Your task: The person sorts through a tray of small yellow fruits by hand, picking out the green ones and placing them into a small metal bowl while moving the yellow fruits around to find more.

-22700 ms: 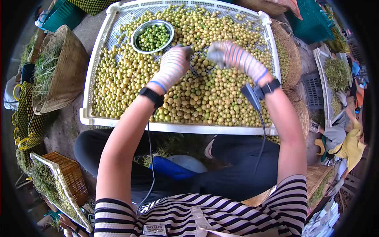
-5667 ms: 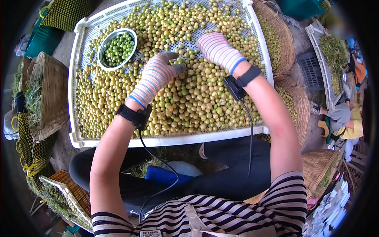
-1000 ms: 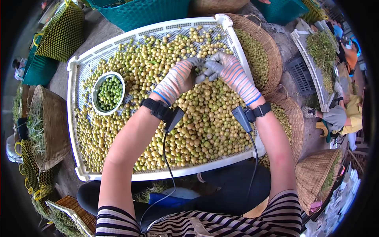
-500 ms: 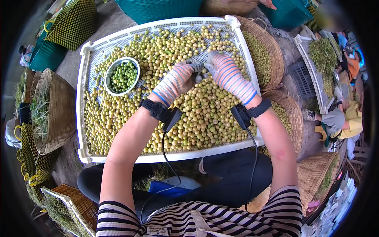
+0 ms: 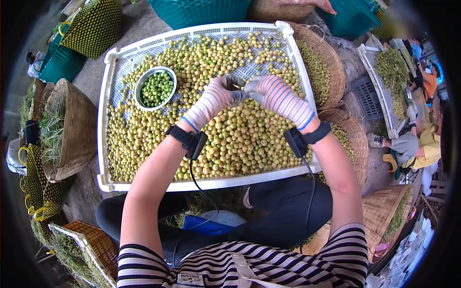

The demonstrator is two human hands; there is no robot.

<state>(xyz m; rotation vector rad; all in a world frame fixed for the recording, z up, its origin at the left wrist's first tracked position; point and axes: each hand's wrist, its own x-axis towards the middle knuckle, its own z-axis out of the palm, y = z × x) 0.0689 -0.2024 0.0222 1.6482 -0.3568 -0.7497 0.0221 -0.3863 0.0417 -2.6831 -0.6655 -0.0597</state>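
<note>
A white plastic mesh tray (image 5: pixel 102 129) lies before me, loaded with small round yellow-green fruits (image 5: pixel 245 137). Both hands wear striped gloves with grey fingertips and meet above the fruits in the tray's upper right half. My left hand (image 5: pixel 222 97) is closed, its fingers curled towards the other hand; what it holds is hidden. Close against it, my right hand (image 5: pixel 276 93) is closed too, fingertips bent inward, and I cannot make out anything between them. A metal bowl (image 5: pixel 137 96) of greener fruits (image 5: pixel 159 89) sits in the tray at upper left.
Wicker baskets (image 5: pixel 338 67) of similar fruits stand at the tray's right side. A tall basket (image 5: pixel 79 129) with grassy stems is at left. Teal baskets (image 5: pixel 201 12) line the top. Other people sit at far right near another white tray (image 5: pixel 379 91) holding green sprigs.
The tray and bowl appear slightly farther right and higher in view. My fingertips have shifted slightly; grey round shapes seen between the hands before no longer show clearly.
</note>
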